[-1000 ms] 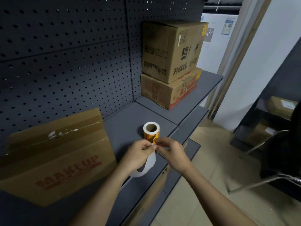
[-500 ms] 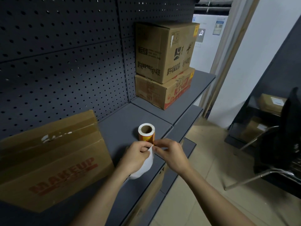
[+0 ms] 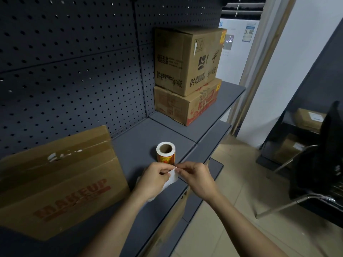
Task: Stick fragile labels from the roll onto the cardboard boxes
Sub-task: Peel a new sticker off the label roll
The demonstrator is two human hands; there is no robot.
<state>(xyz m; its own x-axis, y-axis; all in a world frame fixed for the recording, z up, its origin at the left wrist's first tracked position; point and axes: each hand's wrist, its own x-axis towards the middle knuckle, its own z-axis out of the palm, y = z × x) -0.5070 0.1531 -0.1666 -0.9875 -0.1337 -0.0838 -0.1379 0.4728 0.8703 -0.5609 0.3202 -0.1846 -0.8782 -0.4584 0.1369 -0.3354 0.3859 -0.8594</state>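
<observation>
A roll of orange-red labels (image 3: pixel 165 152) stands upright on the grey shelf (image 3: pixel 137 143), its white backing strip (image 3: pixel 172 176) trailing towards me. My left hand (image 3: pixel 153 180) pinches that strip just in front of the roll. My right hand (image 3: pixel 196 179) pinches the strip's top corner from the right, fingertips meeting the left hand's. A flat cardboard box printed MAKEUP (image 3: pixel 57 184) lies at the left. Two stacked cardboard boxes (image 3: pixel 187 75) stand at the far end of the shelf.
A dark pegboard wall (image 3: pixel 74 71) backs the shelf. Another cardboard box (image 3: pixel 167 225) sits on the lower shelf under my hands. To the right are a metal-framed chair (image 3: pixel 315 182), and a dark rack holding parcels (image 3: pixel 308 119) over a tiled floor.
My hands have drawn slightly back from the roll and the backing strip now shows between them; the camera has shifted a little.
</observation>
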